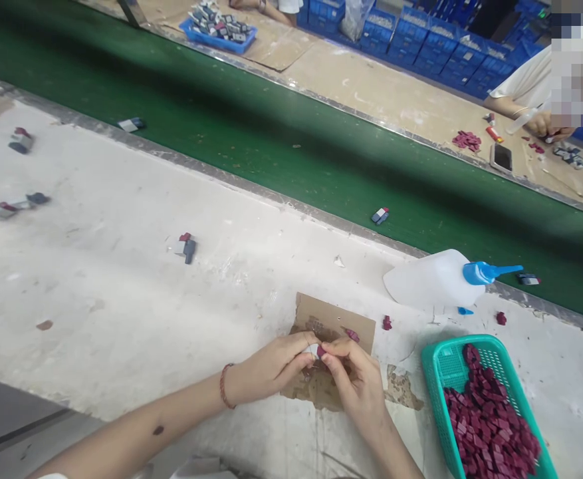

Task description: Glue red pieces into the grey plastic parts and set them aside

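My left hand [278,364] pinches a small whitish plastic piece [312,349]. The fingertips of my right hand [361,382] are closed on a small maroon piece [320,351] that meets the whitish one. Both hands are over a stained sheet of cardboard [341,313], where another maroon piece [352,334] lies. To the right, a green plastic basket [429,372] holds many maroon pieces [490,432]. A white squeeze bottle [428,279] with a blue nozzle lies on its side beyond it. My fingers partly cover the two held pieces.
Behind the worktable [136,266] runs a green conveyor belt [261,143] carrying a few grey-and-maroon assemblies [380,215]. Similar assemblies [186,247] lie on the table to the left. Across the belt are a blue tray [221,41] of parts and a co-worker's hands [545,125].
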Demonstrator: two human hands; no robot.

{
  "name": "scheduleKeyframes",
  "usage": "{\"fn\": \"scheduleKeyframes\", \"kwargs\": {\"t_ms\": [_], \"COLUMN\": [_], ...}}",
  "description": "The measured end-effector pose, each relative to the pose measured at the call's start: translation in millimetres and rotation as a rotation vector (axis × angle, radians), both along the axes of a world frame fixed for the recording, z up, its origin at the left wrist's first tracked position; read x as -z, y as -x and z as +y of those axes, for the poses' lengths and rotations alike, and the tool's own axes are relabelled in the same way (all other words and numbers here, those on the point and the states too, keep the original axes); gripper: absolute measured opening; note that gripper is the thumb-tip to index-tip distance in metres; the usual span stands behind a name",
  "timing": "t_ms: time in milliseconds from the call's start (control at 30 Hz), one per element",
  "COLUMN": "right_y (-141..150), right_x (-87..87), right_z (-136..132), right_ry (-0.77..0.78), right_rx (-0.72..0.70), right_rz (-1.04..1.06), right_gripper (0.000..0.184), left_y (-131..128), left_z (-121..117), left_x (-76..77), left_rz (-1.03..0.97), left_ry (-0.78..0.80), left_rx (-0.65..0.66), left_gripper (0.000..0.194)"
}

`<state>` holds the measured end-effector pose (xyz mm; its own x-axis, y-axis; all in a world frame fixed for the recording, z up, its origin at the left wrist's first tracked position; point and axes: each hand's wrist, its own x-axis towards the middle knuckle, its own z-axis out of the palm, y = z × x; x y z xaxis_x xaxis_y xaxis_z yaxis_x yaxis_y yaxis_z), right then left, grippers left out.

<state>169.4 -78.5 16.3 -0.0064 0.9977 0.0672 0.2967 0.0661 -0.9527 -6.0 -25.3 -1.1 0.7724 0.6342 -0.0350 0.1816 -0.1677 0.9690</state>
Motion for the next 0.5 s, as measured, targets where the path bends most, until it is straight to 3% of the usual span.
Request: {"fn": "scheduleKeyframes", "kwargs": {"t_ms": [100, 200, 333, 400, 500], "right_y": [-4.3, -13.5, -27.0, -31.2, -34.0], "right_x": [3.7, 7.5, 12.8, 15.1, 17.1], "right_z": [-1.0, -2.5, -2.9, -2.4, -2.0], "right_ry": [0.016, 0.005, -0.001, 0.002, -0.001], "right_rx": [0.043, 0.157, 0.341, 0.369, 0.361], "right_rz": [-0.007, -0.041, -0.074, -0.069, -0.067], "right_gripper": [0.017, 0.02, 0.023, 0.025, 0.027], "left_y": [0.5, -3.1, -22.6, -37.0, -57.9], "left_z": [7.8, 30.9, 93.7, 133.6, 184.2], "left_x": [-11.5, -22.3, -18.7, -11.3, -2.3], "left_rz": [0.066, 0.092, 0.101, 0.168, 0.222], "left_ry": [-0.031, -0.13, -0.334, -0.462, -0.529], "left_rx": [0.016, 0.002, -0.175, -0.337, -0.448], "left_gripper": [0.037, 0.028, 0.026, 0.024, 0.027]}}
